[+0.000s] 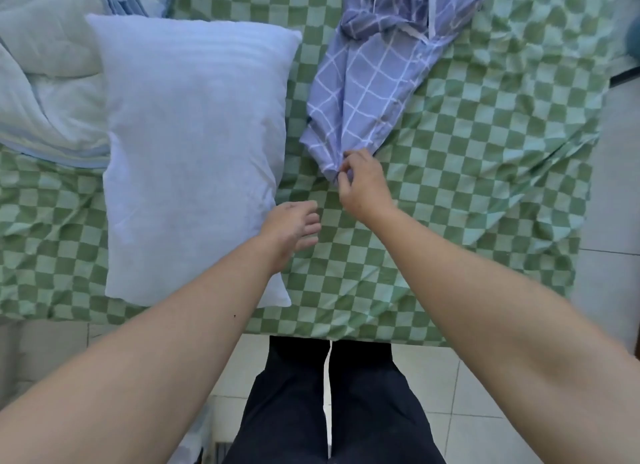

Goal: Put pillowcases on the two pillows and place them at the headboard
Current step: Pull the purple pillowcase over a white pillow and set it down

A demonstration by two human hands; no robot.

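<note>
We've got open green-checked bedsheet (467, 193) right of the crumpled blue grid-pattern pillowcase (367, 93). A narrow sheet strip separates it from the bare white pillow (194, 145). Pale rumpled quilt (45, 82) blocks far left.

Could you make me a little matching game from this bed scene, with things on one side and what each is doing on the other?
Things:
1. bare pillow
2. blue checked pillowcase
3. left hand
4. right hand

States:
A. pinches the cloth's near end
B. open, holds nothing
C. bunched on the sheet, right of the pillow
D. lies flat, uncovered

Pairs: 1-D, 2-C, 3-B, 4-A
</note>
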